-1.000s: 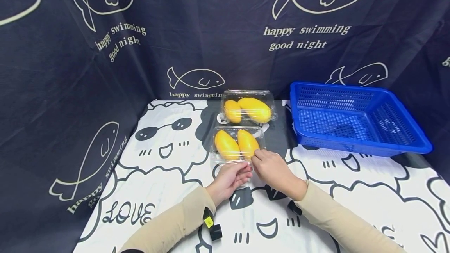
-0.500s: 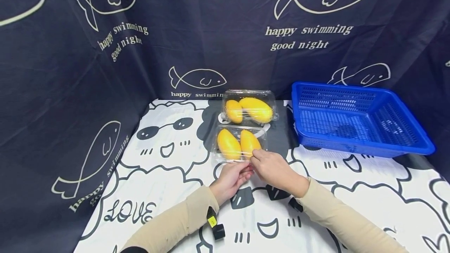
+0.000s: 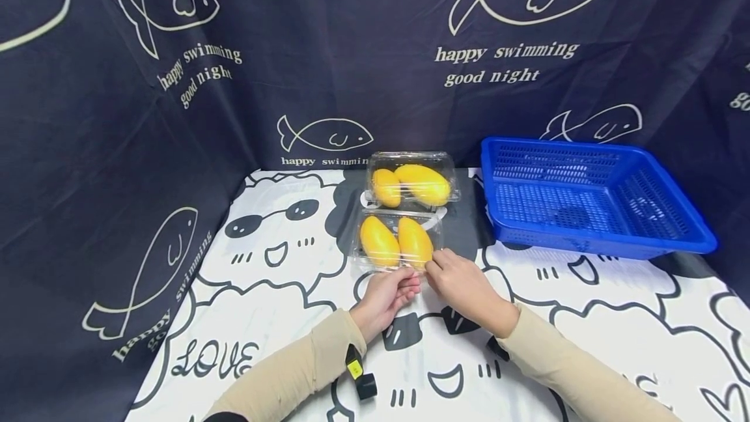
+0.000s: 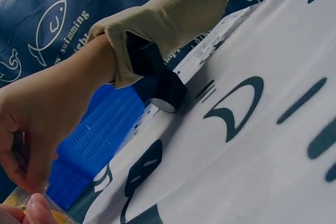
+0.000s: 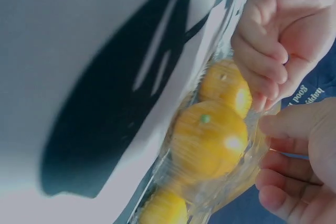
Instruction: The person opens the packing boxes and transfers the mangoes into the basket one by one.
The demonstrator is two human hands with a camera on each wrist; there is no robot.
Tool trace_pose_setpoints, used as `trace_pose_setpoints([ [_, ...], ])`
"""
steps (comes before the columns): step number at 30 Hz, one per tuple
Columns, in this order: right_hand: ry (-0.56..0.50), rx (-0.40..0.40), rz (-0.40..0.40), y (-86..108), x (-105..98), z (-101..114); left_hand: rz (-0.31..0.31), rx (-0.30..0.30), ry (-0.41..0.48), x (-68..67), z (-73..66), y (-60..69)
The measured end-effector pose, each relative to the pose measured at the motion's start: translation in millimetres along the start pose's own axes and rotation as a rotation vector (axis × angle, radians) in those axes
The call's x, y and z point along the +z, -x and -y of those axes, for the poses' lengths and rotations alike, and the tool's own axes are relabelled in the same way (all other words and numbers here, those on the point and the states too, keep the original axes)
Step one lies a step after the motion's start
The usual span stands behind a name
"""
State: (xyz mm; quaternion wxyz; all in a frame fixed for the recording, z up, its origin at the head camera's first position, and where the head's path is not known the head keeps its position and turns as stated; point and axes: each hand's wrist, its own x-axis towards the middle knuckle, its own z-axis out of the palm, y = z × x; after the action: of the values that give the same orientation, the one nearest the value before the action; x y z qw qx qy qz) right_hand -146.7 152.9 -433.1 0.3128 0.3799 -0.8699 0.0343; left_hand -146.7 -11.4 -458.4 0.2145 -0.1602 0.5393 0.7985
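A clear plastic clamshell box (image 3: 356,254) with two mangoes, one on the left (image 3: 379,243) and one on the right (image 3: 413,241), lies before both hands. My left hand (image 3: 385,297) pinches the near edge of this box around its middle, thumb uppermost, fingers curled below. Close beside it, the right hand (image 3: 465,290) pinches the same edge farther right. In the right wrist view, clear plastic covers the yellow fruit (image 5: 207,140), and the fingertips of both hands meet along its edge. In the left wrist view, the left thumb (image 4: 38,211) almost meets the right hand's fingertips.
Behind stands a second clear box (image 3: 413,156) holding two mangoes. A blue plastic basket (image 3: 577,239) is at the back right. Dark cloth (image 3: 340,70) hangs around the back and sides. The table has a white printed cover (image 3: 263,311).
The right fingertips shift slightly right along the near box's edge, a little apart from the left hand. The boxes and basket keep their places; the head view sways slightly.
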Motion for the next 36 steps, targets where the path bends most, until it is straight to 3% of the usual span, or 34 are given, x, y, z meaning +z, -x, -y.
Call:
trace_pose_setpoints([
  [11,0.075,-0.129,-0.065,5.1,6,-5,0.002,0.008,-0.023,0.1,-2.8,-2.4],
  [22,0.144,-0.181,0.012,6.2,7,-12,-0.020,0.023,-0.087,3.2,-1.8,-2.1],
  [29,0.092,-0.226,-0.026,-17.4,-6,-19,-0.049,0.044,-0.140,-2.0,-9.4,-2.1],
  [32,0.100,-0.248,-0.006,-27.8,-13,-22,-0.044,0.015,-0.131,-5.9,-11.8,-1.8],
  [36,0.090,-0.258,0.042,-26.9,-16,-26,-0.012,-0.031,-0.087,-7.1,-15.3,-1.2],
])
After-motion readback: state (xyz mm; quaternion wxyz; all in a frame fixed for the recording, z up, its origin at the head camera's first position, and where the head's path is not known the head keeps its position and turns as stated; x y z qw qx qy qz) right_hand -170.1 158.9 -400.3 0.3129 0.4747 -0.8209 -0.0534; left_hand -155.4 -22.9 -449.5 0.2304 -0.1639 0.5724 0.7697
